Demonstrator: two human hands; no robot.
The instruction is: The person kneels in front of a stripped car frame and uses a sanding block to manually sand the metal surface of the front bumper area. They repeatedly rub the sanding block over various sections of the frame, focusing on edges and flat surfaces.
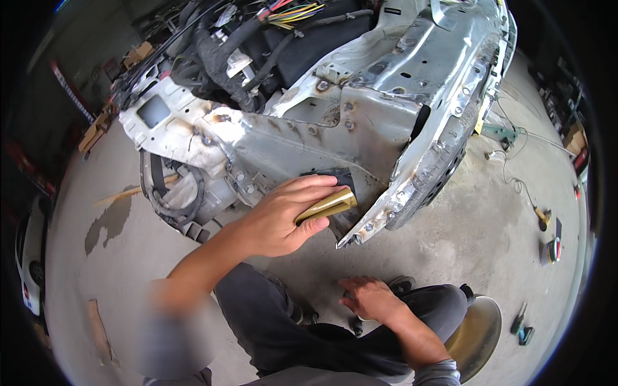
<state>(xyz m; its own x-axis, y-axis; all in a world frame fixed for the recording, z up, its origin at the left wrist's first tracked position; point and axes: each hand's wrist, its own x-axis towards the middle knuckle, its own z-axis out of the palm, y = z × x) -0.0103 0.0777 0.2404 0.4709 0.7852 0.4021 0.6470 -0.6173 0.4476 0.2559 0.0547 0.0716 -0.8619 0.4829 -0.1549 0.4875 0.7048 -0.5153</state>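
My left hand [286,215] grips a folded piece of yellow sandpaper-like sheet [328,206] against the lower inner panel of a stripped, pale grey car front frame [367,128]. A dark square patch [342,178] shows just behind the sheet and fingers, partly hidden by them. The frame has weld spots, rust marks and a torn flange along its right side. My right hand [370,297] is low beside my right knee, fingers apart and slightly bent, with nothing visible in them.
Wiring and black hoses [238,58] fill the engine bay above. On the concrete floor at the right lie a cordless drill [521,328], a yellow power tool [544,219] with cable and a can [550,251]. A round stool seat [479,328] is beside me. A white car [32,257] stands far left.
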